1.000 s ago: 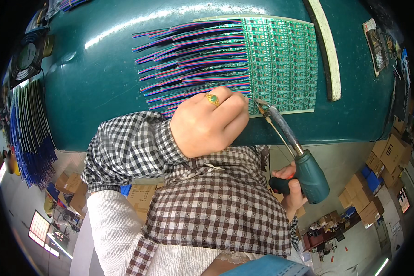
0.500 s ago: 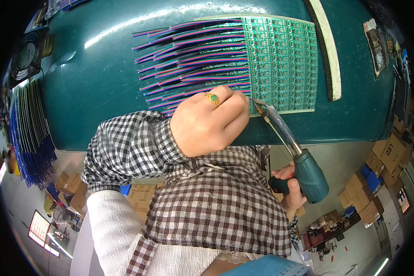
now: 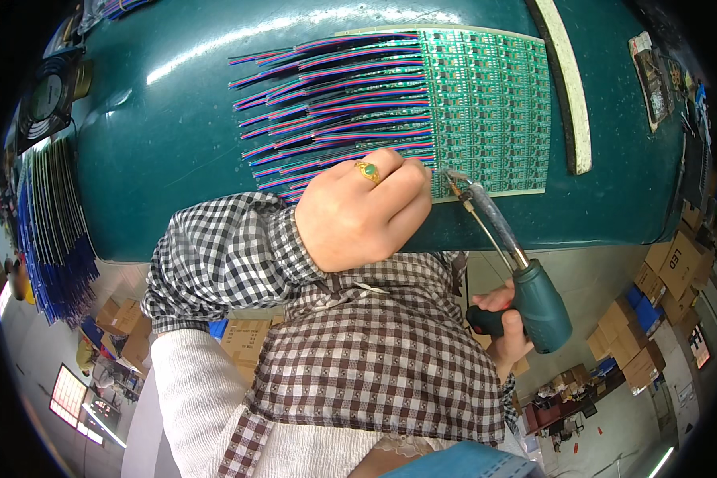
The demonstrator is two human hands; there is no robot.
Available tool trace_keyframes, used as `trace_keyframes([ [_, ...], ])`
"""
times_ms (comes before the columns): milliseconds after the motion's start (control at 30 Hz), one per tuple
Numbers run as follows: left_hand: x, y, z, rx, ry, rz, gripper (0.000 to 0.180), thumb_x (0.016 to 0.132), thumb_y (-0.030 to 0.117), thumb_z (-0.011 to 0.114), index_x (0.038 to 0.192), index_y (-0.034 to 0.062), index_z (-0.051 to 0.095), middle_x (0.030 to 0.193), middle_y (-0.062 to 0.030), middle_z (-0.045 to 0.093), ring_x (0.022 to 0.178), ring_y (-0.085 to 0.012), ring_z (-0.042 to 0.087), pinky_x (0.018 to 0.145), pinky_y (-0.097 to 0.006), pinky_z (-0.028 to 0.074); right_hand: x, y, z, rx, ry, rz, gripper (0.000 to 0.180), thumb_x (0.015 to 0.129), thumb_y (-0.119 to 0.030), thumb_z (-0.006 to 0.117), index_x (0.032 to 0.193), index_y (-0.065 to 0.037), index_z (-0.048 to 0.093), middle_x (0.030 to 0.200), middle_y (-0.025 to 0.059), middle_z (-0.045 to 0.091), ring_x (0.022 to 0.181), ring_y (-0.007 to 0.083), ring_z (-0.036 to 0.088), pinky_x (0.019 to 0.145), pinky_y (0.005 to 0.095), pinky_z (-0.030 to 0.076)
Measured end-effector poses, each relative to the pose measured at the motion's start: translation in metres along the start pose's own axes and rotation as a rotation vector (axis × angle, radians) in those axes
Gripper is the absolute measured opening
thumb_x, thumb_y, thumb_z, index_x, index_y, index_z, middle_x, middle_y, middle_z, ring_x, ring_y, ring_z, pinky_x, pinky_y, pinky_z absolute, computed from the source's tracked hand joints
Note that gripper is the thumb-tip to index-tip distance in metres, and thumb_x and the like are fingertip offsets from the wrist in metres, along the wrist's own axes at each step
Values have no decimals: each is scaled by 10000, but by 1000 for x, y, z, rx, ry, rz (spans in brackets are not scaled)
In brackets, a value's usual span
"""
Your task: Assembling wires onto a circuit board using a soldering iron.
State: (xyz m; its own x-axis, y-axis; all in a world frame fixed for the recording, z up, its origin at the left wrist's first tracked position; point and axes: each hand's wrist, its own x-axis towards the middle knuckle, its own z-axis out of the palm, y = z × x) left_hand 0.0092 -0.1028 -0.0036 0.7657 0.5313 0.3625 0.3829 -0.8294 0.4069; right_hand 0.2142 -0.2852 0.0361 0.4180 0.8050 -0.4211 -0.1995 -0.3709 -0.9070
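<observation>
A green circuit board panel lies on the table, with rows of small chips. Ribbons of red, blue and black wires run leftward from its left part. My left hand, wearing a ring, is closed over the panel's near left part; its fingertips point down and what they pinch is hidden beneath it. My right hand grips the black handle of a green soldering gun. The gun's metal tip and thin feed tube reach up to the panel just right of my left fingers, with a faint wisp of smoke there.
A pale curved strip lies right of the panel, and a worn flat block farther right. A black fan stands at the table's left edge. Bundled blue and black wires hang below it. Cardboard boxes stand on the floor at right.
The soldering gun and my right hand have shifted slightly to the right, its tip moving a little off from my left fingers. My left hand stays in place.
</observation>
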Motion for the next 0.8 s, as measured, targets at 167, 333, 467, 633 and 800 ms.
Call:
trace_keyframes([
  [167,1,-2,1,6,-4,-5,347,607,43,652,933,-73,668,915,-115,600,793,-218,611,673,-293,537,3,-1,1,-32,29,-4,610,838,-327,698,1184,121,474,782,115,580,715,232,603,689,426,576],
  [333,2,-3,2,9,-4,-15,340,606,41,655,928,-67,670,909,-104,596,784,-209,610,660,-283,531,6,0,2,-35,38,-4,597,840,-332,687,1181,112,477,771,114,571,706,233,597,682,418,577],
  [467,5,-1,-11,57,-39,-3,349,635,67,637,960,-55,660,907,-92,585,790,-205,604,644,-274,517,12,-1,-7,61,-5,-71,558,880,-350,652,1178,90,482,767,107,551,694,232,592,664,418,579],
  [633,15,-6,-58,-344,22,-241,343,696,2,682,1038,19,667,1076,-134,611,954,-275,615,800,-348,526,40,-7,-15,336,-6,-85,530,893,-343,646,1185,67,481,774,101,566,691,214,608,630,403,589],
  [800,61,-110,-93,-67,134,-360,210,781,5,666,989,34,674,933,-94,641,869,-243,634,759,-316,508,59,-14,-19,273,28,-164,461,965,-385,531,1166,22,449,738,64,540,619,158,572,551,319,576],
])
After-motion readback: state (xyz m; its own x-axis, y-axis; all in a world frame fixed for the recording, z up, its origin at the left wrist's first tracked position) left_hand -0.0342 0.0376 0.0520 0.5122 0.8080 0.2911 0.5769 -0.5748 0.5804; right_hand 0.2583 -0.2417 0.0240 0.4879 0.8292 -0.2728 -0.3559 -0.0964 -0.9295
